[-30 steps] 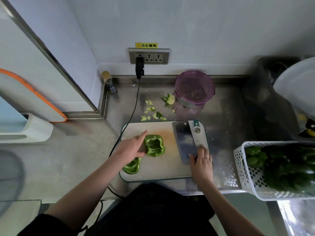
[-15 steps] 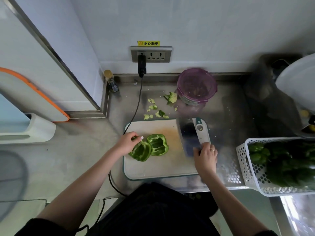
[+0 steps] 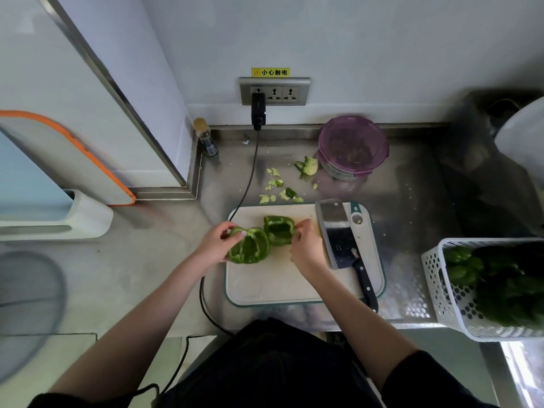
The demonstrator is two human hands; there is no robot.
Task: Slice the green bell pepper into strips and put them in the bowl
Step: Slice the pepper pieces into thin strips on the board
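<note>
Two green bell pepper halves lie hollow side up on the white cutting board point(image 3: 279, 284). My left hand point(image 3: 216, 245) grips the near-left pepper half point(image 3: 250, 247) at its left edge. My right hand point(image 3: 306, 245) pinches the right edge of the far pepper half point(image 3: 278, 231). A cleaver point(image 3: 338, 231) with a black handle lies flat on the right part of the board, free of both hands. The purple bowl point(image 3: 353, 148) stands behind the board near the wall.
Pepper scraps and a stem piece point(image 3: 307, 166) lie on the steel counter between board and bowl. A white basket point(image 3: 441, 290) of green peppers sits at the right. A black cable point(image 3: 250, 178) runs from the wall socket past the board's left side. A small bottle point(image 3: 206, 136) stands in the corner.
My right hand let go of the cleaver, which now lies on the board, and moved left to the far pepper half. My left hand brought the other half up beside it.
</note>
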